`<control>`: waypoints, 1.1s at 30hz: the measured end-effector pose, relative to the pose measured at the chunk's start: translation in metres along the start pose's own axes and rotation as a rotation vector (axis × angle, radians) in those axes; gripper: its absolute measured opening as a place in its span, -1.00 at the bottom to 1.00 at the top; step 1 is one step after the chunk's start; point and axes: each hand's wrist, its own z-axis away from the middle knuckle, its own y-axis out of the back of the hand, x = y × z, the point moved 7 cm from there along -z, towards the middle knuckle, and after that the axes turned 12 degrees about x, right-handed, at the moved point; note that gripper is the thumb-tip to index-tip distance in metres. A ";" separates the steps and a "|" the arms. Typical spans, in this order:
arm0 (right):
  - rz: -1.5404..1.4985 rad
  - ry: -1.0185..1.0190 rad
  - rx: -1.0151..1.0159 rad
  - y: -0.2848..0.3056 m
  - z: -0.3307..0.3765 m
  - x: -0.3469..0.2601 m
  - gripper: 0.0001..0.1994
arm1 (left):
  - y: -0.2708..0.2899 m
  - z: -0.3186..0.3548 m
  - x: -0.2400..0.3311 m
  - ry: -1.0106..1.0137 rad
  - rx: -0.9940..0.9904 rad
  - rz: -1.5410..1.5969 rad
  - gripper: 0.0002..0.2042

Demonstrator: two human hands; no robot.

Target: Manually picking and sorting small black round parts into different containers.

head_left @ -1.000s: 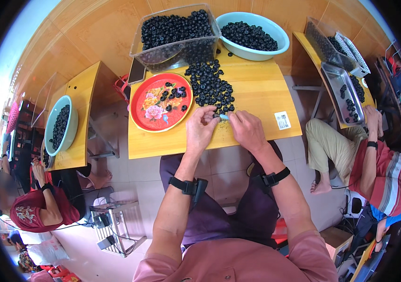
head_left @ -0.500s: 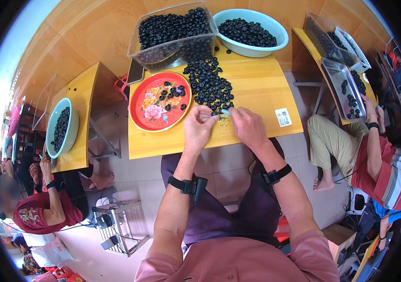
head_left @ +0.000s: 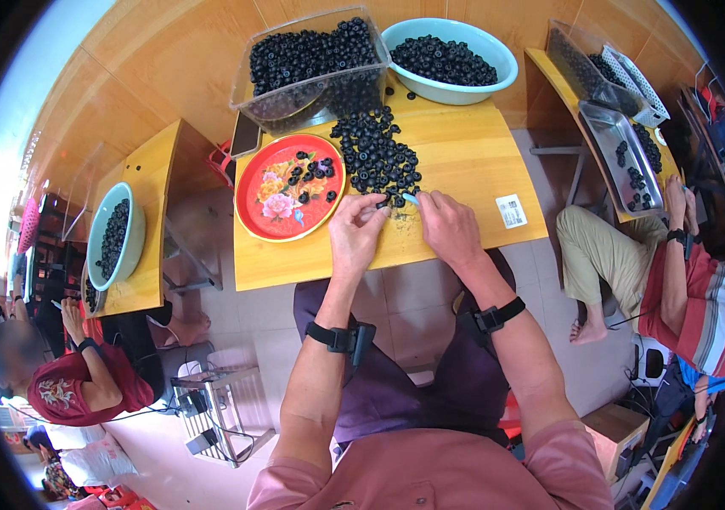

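Observation:
My left hand (head_left: 357, 234) is closed in a pinch on a small black ring-shaped part (head_left: 383, 204) near the table's front edge. Gripped in my right hand (head_left: 449, 229) is a slim light-blue tool (head_left: 411, 199), its end pointing at the left fingertips; its tip is too small to make out. Just beyond both hands spreads a loose pile of black ring-shaped parts (head_left: 377, 157). Left of the pile lies a round red tray (head_left: 248, 189) with a flower print and several black parts on it. Small crumbs (head_left: 403, 228) lie on the wood between my hands.
At the table's back stand a clear plastic bin (head_left: 307, 92) and a light-blue basin (head_left: 443, 88), both full of black parts. A dark flat object (head_left: 245, 136) lies beside the bin, a white label (head_left: 512, 212) at right. People sit at side tables left and right.
The tool has drawn slightly away from my left fingertips, and my left hand has shifted a little. At the left table, the other person's raised hand has moved.

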 end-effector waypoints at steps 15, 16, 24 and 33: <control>0.006 -0.041 0.016 -0.001 0.000 0.004 -0.97 | 0.044 -0.045 0.054 -0.548 0.000 -0.691 -0.83; 0.005 -0.046 0.009 -0.002 0.001 0.006 -0.97 | 0.031 -0.038 0.049 -0.498 -0.078 -0.746 -0.82; -0.008 -0.045 0.018 -0.002 0.002 0.006 -0.94 | -0.011 -0.010 0.033 -0.560 -0.066 -0.858 -0.80; -0.009 -0.069 -0.042 -0.002 0.002 0.008 -0.88 | -0.009 -0.009 0.028 -0.322 -0.067 -0.685 -0.80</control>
